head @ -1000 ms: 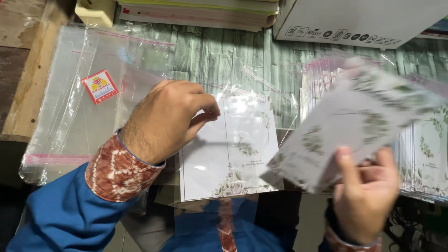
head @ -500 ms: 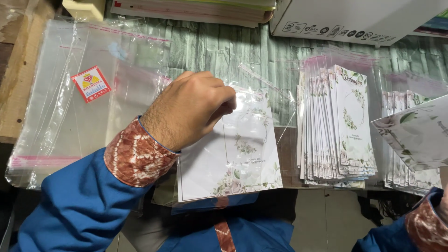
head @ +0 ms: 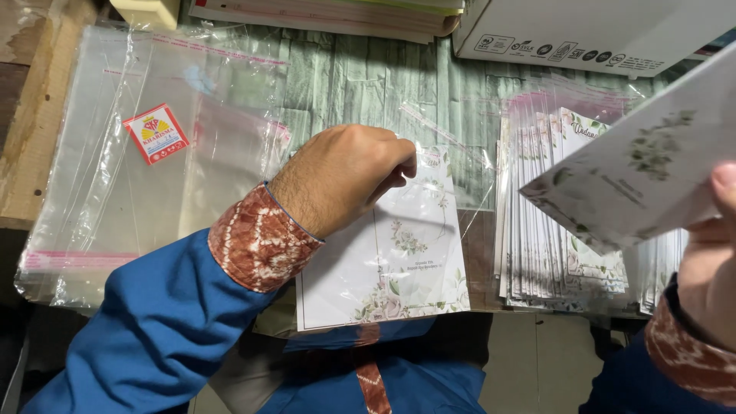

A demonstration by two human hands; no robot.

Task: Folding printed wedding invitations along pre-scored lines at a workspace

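The left hand point(head: 345, 178) rests fingers-down on a floral card point(head: 399, 253) that lies flat inside a clear sleeve point(head: 452, 153), its fingertips pinching the sleeve's upper edge. The card reaches from under that hand toward the person, its lower edge at the table's point(head: 353, 77) near rim. Left of the hand lies a stack of empty clear bags point(head: 115, 176) with a small red label. The right hand point(head: 709, 261) holds a second card point(head: 636, 176) raised and tilted, thumb pressed on its face, gripped at its lower right corner. Below and just left of that raised card stands a pile of sleeved cards point(head: 560, 222). Beyond it sits a white box point(head: 598, 31).
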